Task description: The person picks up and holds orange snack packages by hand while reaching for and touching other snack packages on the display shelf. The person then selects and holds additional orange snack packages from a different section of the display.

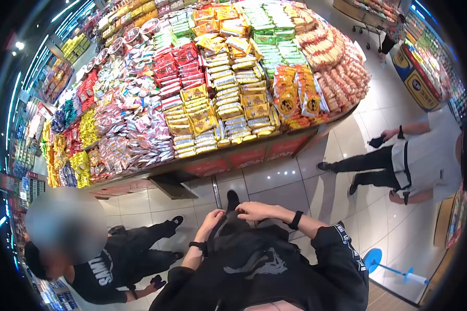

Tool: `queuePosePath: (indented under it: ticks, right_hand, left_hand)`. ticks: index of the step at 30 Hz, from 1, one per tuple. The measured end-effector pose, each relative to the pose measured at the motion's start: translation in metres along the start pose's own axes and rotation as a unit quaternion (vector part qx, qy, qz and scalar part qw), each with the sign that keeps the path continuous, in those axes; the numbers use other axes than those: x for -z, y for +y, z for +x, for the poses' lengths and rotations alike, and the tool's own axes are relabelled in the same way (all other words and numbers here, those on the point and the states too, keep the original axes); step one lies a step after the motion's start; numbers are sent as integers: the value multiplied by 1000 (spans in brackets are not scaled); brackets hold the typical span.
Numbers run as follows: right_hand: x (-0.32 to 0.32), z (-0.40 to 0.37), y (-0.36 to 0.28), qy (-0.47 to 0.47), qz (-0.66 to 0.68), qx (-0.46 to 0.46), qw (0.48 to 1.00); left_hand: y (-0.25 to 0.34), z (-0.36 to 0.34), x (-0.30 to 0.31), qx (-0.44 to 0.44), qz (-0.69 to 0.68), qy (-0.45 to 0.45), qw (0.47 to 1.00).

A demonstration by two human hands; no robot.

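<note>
My left hand (211,221) is held in front of my body, its fingers loosely bent, with nothing visible in it. Close beside it, my right hand (253,211) reaches inward with slightly curled fingers and also holds nothing that I can see. A small gap separates the two hands, and neither touches the goods. Dark bands circle both wrists. Beyond my hands stands a large display counter (233,157) piled with packaged snacks. Yellow packets (194,120) lie nearest, with red packets (171,67) and orange packets (296,93) around them.
A person in black (101,274) stands at my left, a dark object in one hand. At right, a person in a light shirt (430,150) stands on the tiled floor (275,184). A blue round-based stand (372,259) is at lower right; a shopping cart (367,32) is farther back.
</note>
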State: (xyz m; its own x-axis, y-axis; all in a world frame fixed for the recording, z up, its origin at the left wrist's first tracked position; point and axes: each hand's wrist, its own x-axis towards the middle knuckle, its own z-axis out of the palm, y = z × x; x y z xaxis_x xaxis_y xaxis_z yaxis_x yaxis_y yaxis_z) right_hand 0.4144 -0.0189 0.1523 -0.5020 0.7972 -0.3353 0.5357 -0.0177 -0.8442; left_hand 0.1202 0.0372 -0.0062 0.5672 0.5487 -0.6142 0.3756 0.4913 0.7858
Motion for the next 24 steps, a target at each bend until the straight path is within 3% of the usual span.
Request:
queuePosePath:
  ticks: [1, 2, 4, 7, 8, 11, 14, 15, 17, 19, 20, 24]
  right_hand:
    - [17, 7, 23, 36, -1, 5, 999]
    - [40, 11, 37, 74, -27, 41, 996]
    - [90, 13, 37, 137, 12, -46, 989]
    - [158, 23, 46, 312, -94, 13, 945]
    - [183, 22, 32, 341, -18, 1, 940]
    - [256, 18, -1, 442, -36, -7, 896]
    - [313, 18, -9, 525, -133, 28, 840]
    - [324, 17, -15, 532, -52, 9, 845]
    - [348, 19, -12, 547, -59, 8, 835]
    - [367, 29, 7, 534, -41, -12, 844]
    - [376, 36, 19, 515, -25, -25, 856]
    - [411, 95, 59, 494, -9, -23, 869]
  left_hand:
    - [25, 15, 0, -58, 117, 44, 990]
    - [81, 7, -4, -52, 223, 51, 972]
    - [139, 6, -12, -64, 223, 63, 971]
    - [190, 54, 13, -185, 279, 107, 936]
    - [214, 59, 15, -192, 250, 103, 944]
    - [270, 108, 22, -245, 174, 82, 950]
    - [320, 155, 17, -254, 272, 38, 927]
    - [336, 166, 14, -257, 319, 7, 912]
    - [360, 188, 11, -269, 371, -58, 887]
    - [387, 200, 2, -224, 467, -189, 834]
    - [376, 219, 0, -225, 434, -208, 847]
    - [390, 222, -18, -238, 510, -155, 812]
